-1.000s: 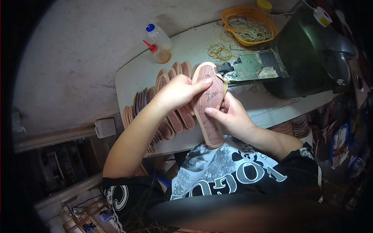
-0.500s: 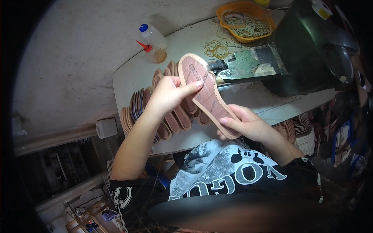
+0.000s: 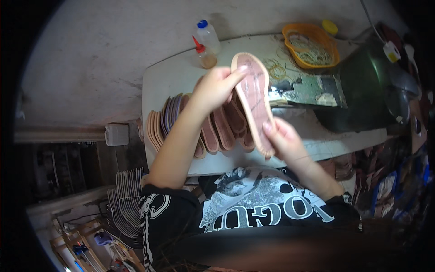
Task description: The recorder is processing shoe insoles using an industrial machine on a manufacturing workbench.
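Observation:
Both hands hold one shoe insole [image 3: 256, 97], reddish-brown with a pale tan rim, its sole-shaped face turned up toward me. At its wide end, my left hand [image 3: 220, 86] grips the left edge, thumb lying on the face. Around the narrow heel end is closed my right hand [image 3: 283, 138], thumb on top. Beneath and left of the held piece, a row of similar insoles [image 3: 209, 136] leans in overlapping rows on the table, partly covered by my left forearm. A green machine [image 3: 312, 93] with a flat worn arm stands just right of the insole.
On the white table [image 3: 165, 75] stand a red-tipped squeeze bottle [image 3: 207, 58] and a clear blue-capped bottle [image 3: 209, 36]. An orange basket [image 3: 336, 56] of stringy bands sits at the back right. Bundled stacks [image 3: 128, 199] lie lower left, near a white jug [image 3: 117, 134].
The view has shifted, so the table sits further right and lower. Held in both hands, the insole has turned more upright and sits further from the machine's tip.

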